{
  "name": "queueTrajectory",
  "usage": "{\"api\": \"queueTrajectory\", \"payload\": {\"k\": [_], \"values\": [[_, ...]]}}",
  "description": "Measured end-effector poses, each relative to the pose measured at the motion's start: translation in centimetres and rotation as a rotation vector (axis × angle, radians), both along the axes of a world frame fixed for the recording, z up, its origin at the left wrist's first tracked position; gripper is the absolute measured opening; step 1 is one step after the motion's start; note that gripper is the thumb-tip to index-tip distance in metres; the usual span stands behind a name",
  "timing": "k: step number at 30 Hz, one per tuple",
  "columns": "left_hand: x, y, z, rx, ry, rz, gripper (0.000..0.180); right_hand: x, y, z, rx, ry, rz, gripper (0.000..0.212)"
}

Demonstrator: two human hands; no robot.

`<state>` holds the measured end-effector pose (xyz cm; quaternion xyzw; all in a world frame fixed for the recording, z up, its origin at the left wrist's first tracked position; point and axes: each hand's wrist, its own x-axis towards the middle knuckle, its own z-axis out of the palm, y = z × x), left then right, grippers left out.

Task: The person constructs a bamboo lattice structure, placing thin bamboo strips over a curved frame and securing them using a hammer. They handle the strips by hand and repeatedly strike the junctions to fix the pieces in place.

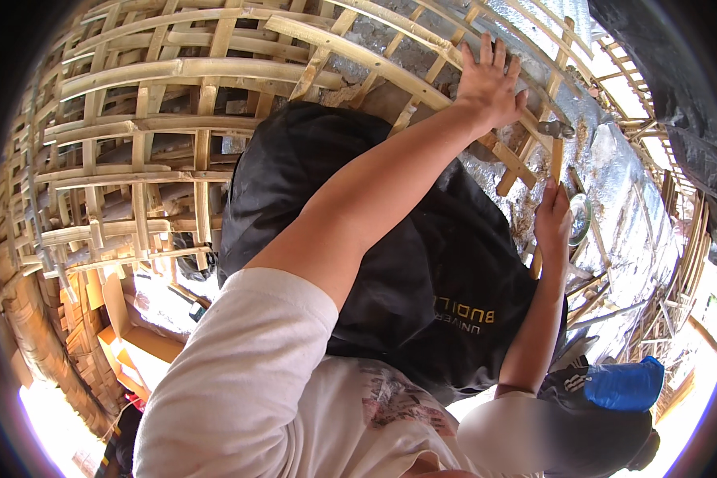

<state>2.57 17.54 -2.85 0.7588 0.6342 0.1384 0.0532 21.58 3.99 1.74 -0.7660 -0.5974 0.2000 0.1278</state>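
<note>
Spreading its fingers wide, the left hand (490, 92) is resting on a large open lattice of pale, split bamboo strips (187, 67), where one long strip is running slantwise beneath the palm and wrist. The right hand (552, 217) is closing its fingers around a wooden-handled hammer with a dark metal head (557, 159) — the handle is showing both above and below the fist, and the head is pointing away from the body, near the strip ends and just to the right of the left wrist. Whether the hammer's head is touching the bamboo, I cannot tell. Across the person's front, a big black cloth with gold lettering (390, 271) is lying in loose folds below the left forearm, and a white short-sleeved shirt (231, 358) is covering the upper left arm. A crinkled, shiny silver sheet (613, 171) is stretching out beyond the right hand, with a round, green-rimmed object (581, 219) sitting just beside that hand. Toward the lower right, a bright blue bundle (625, 384) is lying near the right elbow; at lower left — well apart from both hands — an open brown cardboard box (149, 342) is standing.
</note>
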Motion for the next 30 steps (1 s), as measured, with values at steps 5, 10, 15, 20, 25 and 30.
{"api": "queueTrajectory", "payload": {"k": [5, 10, 15, 20, 25, 30], "values": [[-0.1, 0.5, 0.8, -0.041, 0.01, -0.032, 0.073, -0.1, 0.0, -0.3, 0.065, -0.008, 0.024, 0.04], [-1.5, 2.7, 3.0, 0.025, -0.174, -0.007, 0.08, -1.2, -0.4, -0.1, 0.171, 0.029, 0.081, 0.028], [-8.1, 9.7, 8.1, -0.13, -0.042, 0.259, 0.08, -0.4, -0.6, -0.2, 0.232, 0.087, 0.124, 0.021], [-16.9, 13.3, 5.6, -0.142, 0.24, 0.587, 0.071, -0.6, -0.6, -0.4, 0.319, 0.053, 0.174, 0.02], [-16.4, 13.0, 3.2, 0.089, 0.392, 0.049, 0.058, -0.4, -0.7, 0.1, 0.299, 0.071, 0.178, 0.028], [-12.9, 12.9, 1.2, 0.088, 0.177, 0.244, 0.053, -0.6, -0.5, -0.2, 0.309, 0.112, 0.206, 0.03]]}}
